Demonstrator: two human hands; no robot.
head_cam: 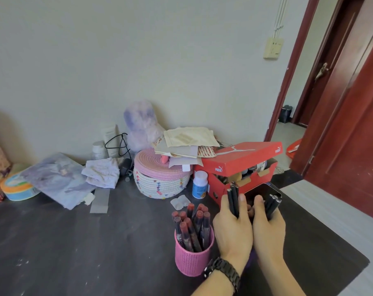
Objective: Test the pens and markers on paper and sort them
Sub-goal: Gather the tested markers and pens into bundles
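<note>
A bundle of black pens is gripped upright in the left hand, the fingers curled round it. A second black bundle is clamped in the right hand and tilted rightward. The two hands are held side by side, nearly touching, in front of a dark rounded tin.

Just to their left, red-capped markers are stood in a pink mesh cup, which suggests that one group has already been sorted. No test sheet can be made out near the hands, so the black pens are judged not yet tested or placed.

The work is done on a dark, scuffed tabletop. A red shoebox, a woven basket and a small white bottle are set behind, against a pale wall. A red-brown door is seen at the right.
</note>
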